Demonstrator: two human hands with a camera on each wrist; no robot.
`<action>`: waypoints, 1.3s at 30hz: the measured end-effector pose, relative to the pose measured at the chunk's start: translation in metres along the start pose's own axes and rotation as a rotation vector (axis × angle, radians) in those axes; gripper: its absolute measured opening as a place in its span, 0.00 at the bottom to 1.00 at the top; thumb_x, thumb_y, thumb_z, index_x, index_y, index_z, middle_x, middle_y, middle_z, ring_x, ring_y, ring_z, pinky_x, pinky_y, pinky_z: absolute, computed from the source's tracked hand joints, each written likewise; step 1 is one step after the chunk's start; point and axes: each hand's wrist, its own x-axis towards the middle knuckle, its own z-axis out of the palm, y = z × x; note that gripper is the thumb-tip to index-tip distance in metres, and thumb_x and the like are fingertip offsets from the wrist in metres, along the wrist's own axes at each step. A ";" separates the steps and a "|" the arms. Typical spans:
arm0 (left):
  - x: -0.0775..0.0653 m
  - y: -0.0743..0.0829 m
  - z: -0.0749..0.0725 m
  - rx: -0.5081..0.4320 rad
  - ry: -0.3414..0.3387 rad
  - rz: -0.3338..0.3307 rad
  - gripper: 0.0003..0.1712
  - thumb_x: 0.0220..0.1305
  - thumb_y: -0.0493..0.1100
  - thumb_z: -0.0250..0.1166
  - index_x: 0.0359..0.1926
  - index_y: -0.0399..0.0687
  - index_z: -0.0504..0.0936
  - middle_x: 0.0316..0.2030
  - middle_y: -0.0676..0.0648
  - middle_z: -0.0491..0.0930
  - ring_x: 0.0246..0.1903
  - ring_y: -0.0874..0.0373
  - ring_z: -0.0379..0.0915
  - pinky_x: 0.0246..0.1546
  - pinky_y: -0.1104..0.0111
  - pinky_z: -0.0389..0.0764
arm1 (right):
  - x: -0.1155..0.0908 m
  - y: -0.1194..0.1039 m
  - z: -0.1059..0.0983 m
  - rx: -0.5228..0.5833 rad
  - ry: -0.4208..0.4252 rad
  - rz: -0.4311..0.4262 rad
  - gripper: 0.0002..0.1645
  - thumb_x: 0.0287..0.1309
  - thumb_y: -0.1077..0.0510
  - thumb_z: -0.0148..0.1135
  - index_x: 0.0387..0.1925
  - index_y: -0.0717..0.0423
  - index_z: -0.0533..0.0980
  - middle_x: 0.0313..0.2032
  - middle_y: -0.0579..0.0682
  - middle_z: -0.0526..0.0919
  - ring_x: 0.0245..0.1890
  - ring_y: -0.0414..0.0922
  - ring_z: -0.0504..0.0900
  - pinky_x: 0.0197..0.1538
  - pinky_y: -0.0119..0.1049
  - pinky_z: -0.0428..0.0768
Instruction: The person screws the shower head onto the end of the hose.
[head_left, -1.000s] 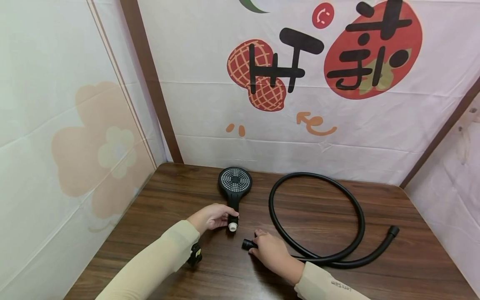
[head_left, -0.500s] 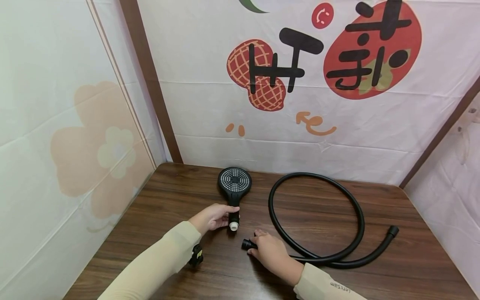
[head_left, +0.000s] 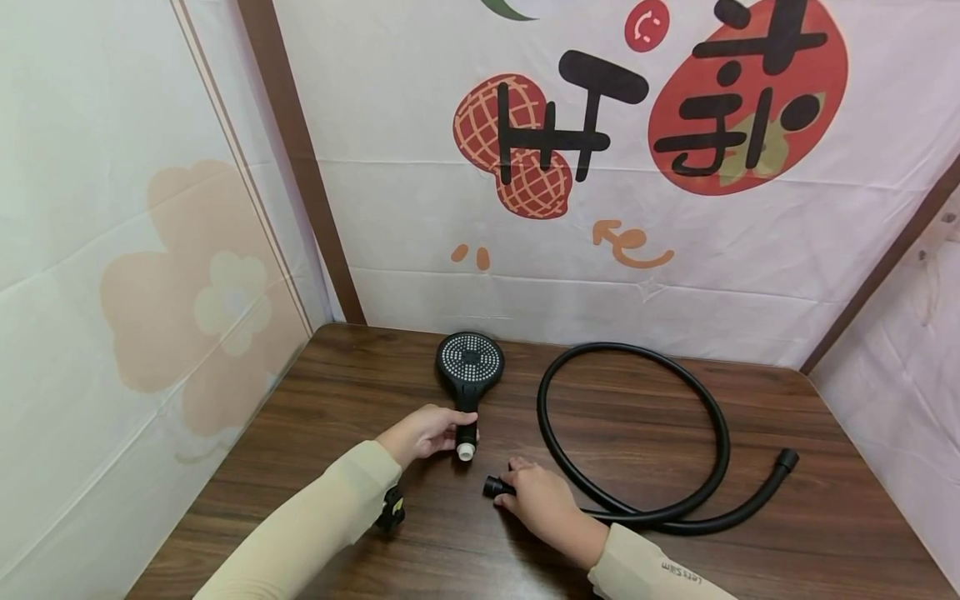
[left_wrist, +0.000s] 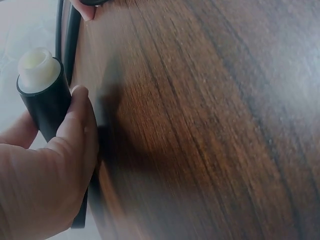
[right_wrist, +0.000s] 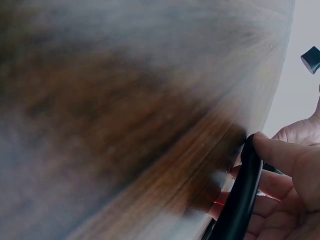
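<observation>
A black handheld shower head point(head_left: 471, 360) lies towards the back of the table, its dotted spray face upward. My left hand point(head_left: 431, 432) grips its handle point(left_wrist: 46, 111), thumb across the top. The handle's white connector point(head_left: 466, 452) sticks out towards me, bare in the left wrist view. To the right, my right hand point(head_left: 543, 500) holds a black shower hose point(right_wrist: 242, 197) just behind its end fitting point(head_left: 492, 487), thumb and fingers around it. That fitting points left, a short gap from the white connector.
The rest of the hose forms a large loop on the right of the brown wooden table point(head_left: 360, 375), its other end fitting point(head_left: 787, 460) lying at far right. Printed white cloth walls point(head_left: 405, 208) stand behind and at both sides. A small black device point(head_left: 391, 510) sits at my left wrist.
</observation>
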 end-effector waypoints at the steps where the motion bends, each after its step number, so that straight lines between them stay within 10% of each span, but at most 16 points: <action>1: 0.000 0.000 -0.001 0.002 -0.005 -0.001 0.20 0.70 0.36 0.61 0.55 0.25 0.71 0.43 0.36 0.83 0.37 0.54 0.82 0.45 0.64 0.84 | 0.000 0.000 0.000 0.000 0.002 -0.001 0.22 0.58 0.45 0.69 0.50 0.52 0.85 0.58 0.56 0.82 0.58 0.51 0.82 0.54 0.45 0.82; 7: 0.001 0.002 -0.006 0.018 -0.032 -0.013 0.21 0.69 0.36 0.61 0.57 0.25 0.70 0.55 0.27 0.79 0.42 0.52 0.84 0.44 0.65 0.84 | 0.001 0.000 0.000 0.013 -0.003 -0.001 0.22 0.58 0.44 0.69 0.49 0.52 0.85 0.58 0.57 0.82 0.59 0.51 0.82 0.54 0.46 0.82; 23: 0.008 0.006 -0.017 0.024 -0.150 -0.066 0.23 0.72 0.37 0.59 0.60 0.23 0.68 0.43 0.34 0.85 0.44 0.52 0.85 0.45 0.65 0.85 | 0.009 0.001 0.003 0.040 -0.031 0.026 0.22 0.59 0.45 0.68 0.49 0.52 0.85 0.60 0.57 0.81 0.61 0.52 0.80 0.57 0.47 0.80; 39: 0.003 0.000 -0.013 0.017 -0.122 -0.041 0.21 0.72 0.36 0.58 0.58 0.23 0.69 0.50 0.29 0.82 0.48 0.49 0.85 0.48 0.63 0.84 | 0.006 -0.001 -0.003 0.048 -0.040 0.025 0.21 0.58 0.45 0.69 0.49 0.53 0.85 0.59 0.57 0.81 0.60 0.53 0.81 0.56 0.47 0.81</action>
